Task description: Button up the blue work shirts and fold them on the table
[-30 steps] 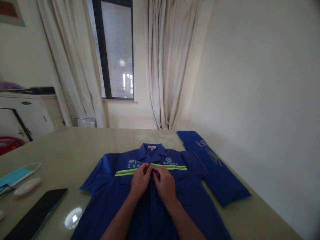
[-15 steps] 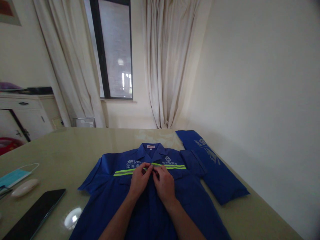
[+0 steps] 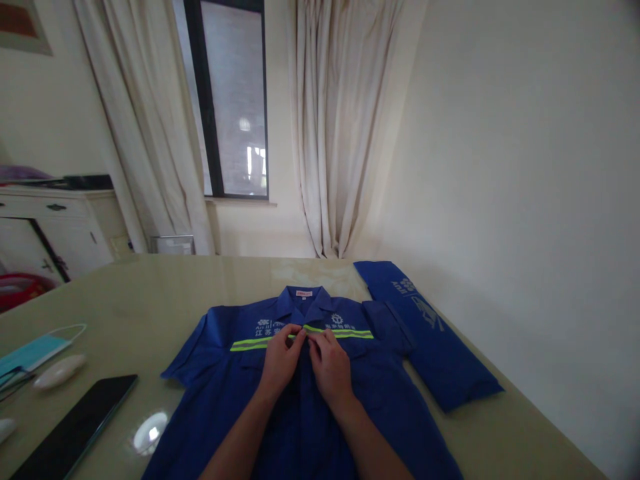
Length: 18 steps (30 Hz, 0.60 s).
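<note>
A blue short-sleeved work shirt lies face up in front of me, collar toward the far side, with a yellow-green and grey reflective band across its chest. Both my hands are at its front placket, just below the collar, level with the band. My left hand pinches the placket edge between thumb and fingers. Close against it, my right hand pinches the other side of the placket, fingertips nearly meeting the left ones. Whether a button sits between the fingertips is hidden.
Right of the shirt, along the wall, lies a folded blue garment with a printed logo. At left are a black phone, a white computer mouse and a light-blue face mask. The glossy table reaches toward a curtained window.
Both hands stay at the same spot on the placket, with only slight finger movement. The whole view has shifted a little, so everything appears slightly farther right.
</note>
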Motion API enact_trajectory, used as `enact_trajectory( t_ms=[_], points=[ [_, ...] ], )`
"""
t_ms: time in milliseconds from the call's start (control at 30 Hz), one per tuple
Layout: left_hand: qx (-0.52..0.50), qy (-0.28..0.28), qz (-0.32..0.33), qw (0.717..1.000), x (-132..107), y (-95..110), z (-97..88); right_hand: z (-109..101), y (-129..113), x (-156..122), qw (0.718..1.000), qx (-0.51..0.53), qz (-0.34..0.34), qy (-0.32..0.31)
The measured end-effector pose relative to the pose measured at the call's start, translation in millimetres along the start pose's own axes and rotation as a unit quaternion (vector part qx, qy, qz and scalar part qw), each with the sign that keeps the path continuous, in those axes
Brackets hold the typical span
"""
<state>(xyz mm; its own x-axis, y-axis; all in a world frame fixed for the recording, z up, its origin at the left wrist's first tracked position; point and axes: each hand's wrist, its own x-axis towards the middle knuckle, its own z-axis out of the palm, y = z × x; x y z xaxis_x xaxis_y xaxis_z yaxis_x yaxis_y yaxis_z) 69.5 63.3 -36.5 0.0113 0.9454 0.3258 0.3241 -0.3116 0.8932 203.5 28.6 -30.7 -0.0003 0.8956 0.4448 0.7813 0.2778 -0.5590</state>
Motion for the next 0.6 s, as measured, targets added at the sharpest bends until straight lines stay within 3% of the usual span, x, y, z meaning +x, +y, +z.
enact_trajectory(
  t_ms=[600],
  points=[
    [0.035,0.004,0.011,0.999,-1.6,3.6,-2.3,-0.7,0.8,0.2,1.0,0.013,0.003,0.003]
  ],
)
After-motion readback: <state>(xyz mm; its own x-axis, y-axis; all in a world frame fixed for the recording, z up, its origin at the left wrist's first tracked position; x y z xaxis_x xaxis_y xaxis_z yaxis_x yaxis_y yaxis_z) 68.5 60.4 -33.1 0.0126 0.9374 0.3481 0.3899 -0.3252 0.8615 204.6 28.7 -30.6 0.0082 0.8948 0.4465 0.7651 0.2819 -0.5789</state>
